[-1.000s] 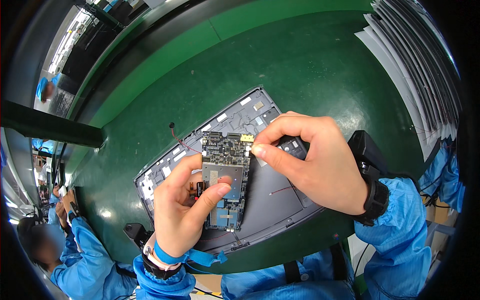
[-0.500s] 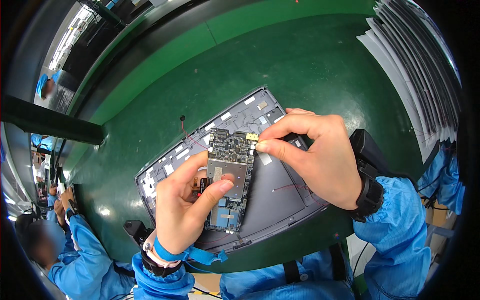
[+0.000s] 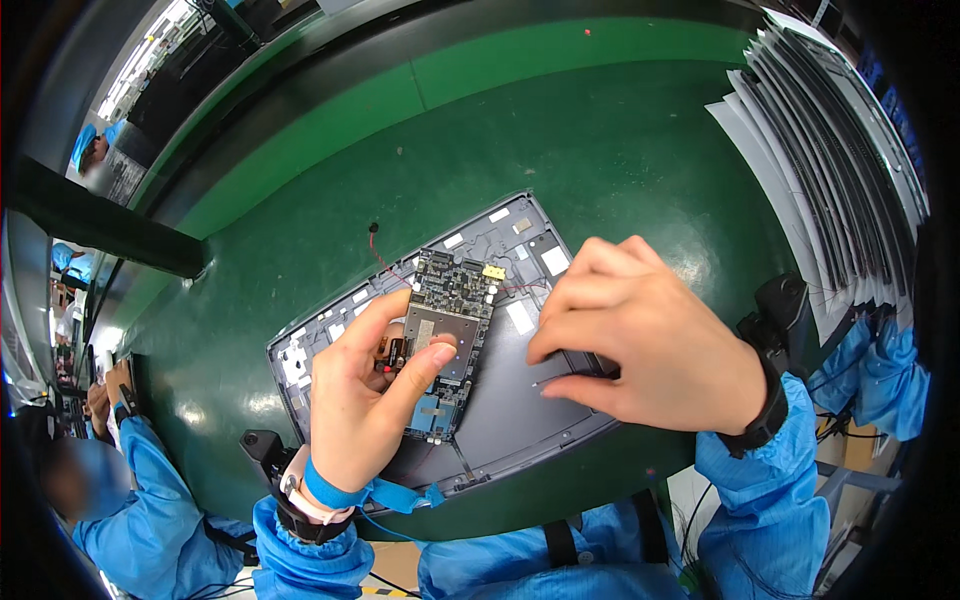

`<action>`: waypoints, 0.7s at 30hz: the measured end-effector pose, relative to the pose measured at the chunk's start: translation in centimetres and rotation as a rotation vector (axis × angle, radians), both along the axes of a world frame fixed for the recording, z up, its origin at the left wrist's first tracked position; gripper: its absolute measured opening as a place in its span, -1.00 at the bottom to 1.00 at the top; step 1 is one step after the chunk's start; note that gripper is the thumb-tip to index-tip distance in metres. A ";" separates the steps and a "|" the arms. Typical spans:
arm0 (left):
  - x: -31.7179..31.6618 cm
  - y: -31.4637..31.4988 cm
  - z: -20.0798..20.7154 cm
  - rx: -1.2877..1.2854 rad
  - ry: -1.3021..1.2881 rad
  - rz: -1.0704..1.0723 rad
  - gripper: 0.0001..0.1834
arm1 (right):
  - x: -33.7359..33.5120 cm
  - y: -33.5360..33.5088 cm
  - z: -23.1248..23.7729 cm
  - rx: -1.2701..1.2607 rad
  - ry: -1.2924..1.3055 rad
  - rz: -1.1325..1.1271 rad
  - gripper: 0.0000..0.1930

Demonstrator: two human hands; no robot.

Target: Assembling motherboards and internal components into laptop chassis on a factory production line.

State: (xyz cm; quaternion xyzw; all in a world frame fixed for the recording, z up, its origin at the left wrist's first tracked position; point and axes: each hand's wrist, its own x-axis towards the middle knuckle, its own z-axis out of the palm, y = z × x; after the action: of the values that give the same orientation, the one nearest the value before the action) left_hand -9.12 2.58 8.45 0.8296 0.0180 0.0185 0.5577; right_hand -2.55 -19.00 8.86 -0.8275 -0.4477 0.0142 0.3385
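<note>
My left grip (image 3: 362,400) clamped on circuit board (image 3: 464,328) (likely light, stiff, fragile); edges safest hold, yellow connector (image 3: 494,272) best spared. My right grip (image 3: 640,340) apart, over grey casing (image 3: 505,405).

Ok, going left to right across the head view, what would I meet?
Co-worker's blue sleeve → left hand → circuit board → right hand → row of thin panels.
</note>
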 end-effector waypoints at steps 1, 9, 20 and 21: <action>0.0 0.0 -0.1 -0.006 -0.008 0.000 -0.64 | -0.1 0.0 -0.2 -0.046 0.005 0.041 -0.81; 0.2 -0.1 -0.1 0.024 0.029 -0.004 -0.56 | 0.0 0.3 -0.7 -0.010 0.045 0.039 -0.96; 0.3 -0.9 -0.3 -0.189 -0.003 -0.039 -0.32 | -1.1 2.3 -1.8 0.212 0.122 -0.118 -0.87; 0.1 -0.7 -0.7 -0.155 -0.100 -0.026 -0.35 | -1.2 2.6 -1.9 0.256 0.046 -0.118 -0.86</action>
State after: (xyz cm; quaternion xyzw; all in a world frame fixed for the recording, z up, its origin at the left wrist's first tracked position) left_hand -9.00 1.88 7.75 0.7822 -0.0192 0.0513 0.6206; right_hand -3.75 -16.43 6.98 -0.8018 -0.3885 -0.0439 0.4519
